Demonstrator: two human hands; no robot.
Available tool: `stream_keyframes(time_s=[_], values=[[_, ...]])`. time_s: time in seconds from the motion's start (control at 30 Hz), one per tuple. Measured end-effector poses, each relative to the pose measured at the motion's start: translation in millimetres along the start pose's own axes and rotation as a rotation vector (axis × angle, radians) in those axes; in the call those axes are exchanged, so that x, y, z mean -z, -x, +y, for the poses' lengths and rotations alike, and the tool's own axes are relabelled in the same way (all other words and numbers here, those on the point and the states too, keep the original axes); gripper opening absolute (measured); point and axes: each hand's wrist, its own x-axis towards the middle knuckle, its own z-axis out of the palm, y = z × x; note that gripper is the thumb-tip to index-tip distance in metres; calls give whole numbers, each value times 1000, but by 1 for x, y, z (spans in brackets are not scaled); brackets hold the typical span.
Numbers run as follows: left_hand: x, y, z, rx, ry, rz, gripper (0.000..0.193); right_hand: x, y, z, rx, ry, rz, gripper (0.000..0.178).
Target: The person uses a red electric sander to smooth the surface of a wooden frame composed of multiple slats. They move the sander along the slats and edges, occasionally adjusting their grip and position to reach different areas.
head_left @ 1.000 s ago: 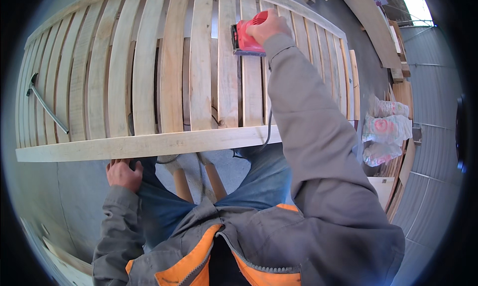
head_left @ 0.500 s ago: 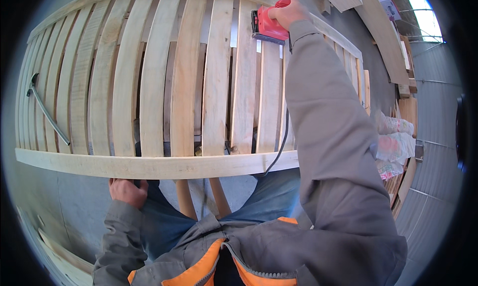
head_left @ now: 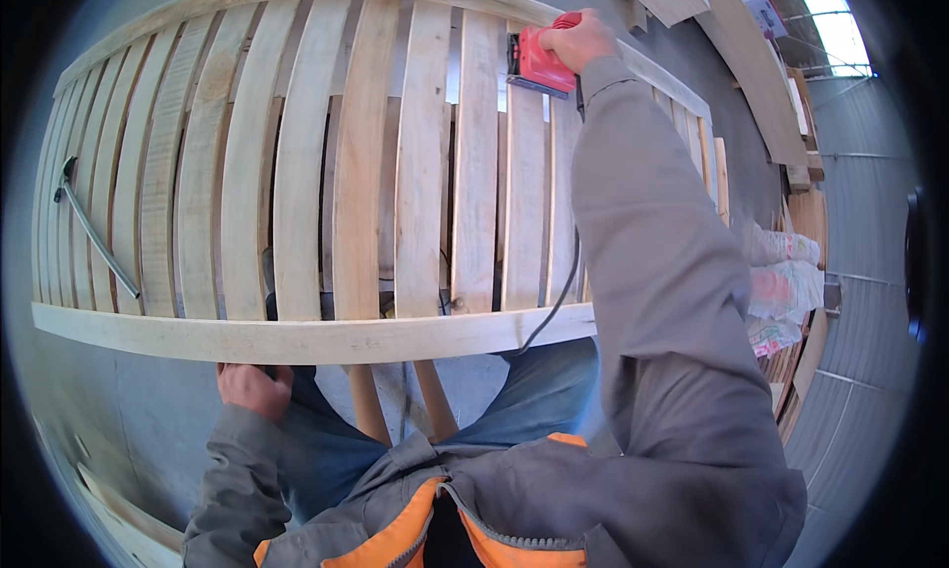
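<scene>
My right hand [head_left: 583, 40] is wrapped round a red power sander [head_left: 547, 71], whose dark base lies on the slats near the far rail. Its black cord [head_left: 565, 289] runs back past my forearm and over the near rail. Under them spreads a large slatted wooden frame [head_left: 297, 340] of pale, unpainted wood with long narrow gaps. My left hand [head_left: 255, 390] is closed at the underside of the near rail, left of my knees; the rail hides its fingertips.
A metal rod with a black end [head_left: 99, 230] lies across the slats at the left. Planks [head_left: 756, 84] are stacked at the far right. Plastic bags [head_left: 784, 291] sit on more wood beside a grey corrugated wall [head_left: 870, 242]. Wooden legs [head_left: 368, 405] stand between my knees.
The sander in my right hand has shifted slightly to the right across the slats. The whole frame sits a little lower in view. My left hand stays at the near rail.
</scene>
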Motion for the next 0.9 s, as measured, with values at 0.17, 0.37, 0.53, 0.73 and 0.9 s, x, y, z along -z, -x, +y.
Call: stream_keyframes(time_s=[0.17,0.37,0.53,0.73,0.9], values=[[4,3,8,67,8,-49,37,6,59,-3,-6,-51,-35,84],[8,10,15,122,-10,-112,37,5,137,10,-63,-10,-29,79],[10,20,16,106,-43,-97,33,10,206,23,-69,-12,-24,80],[5,32,17,69,-55,-67,35,11,277,45,-89,-43,-40,80],[-2,40,3,57,-60,-19,36,15,324,33,-93,-78,-94,81]])
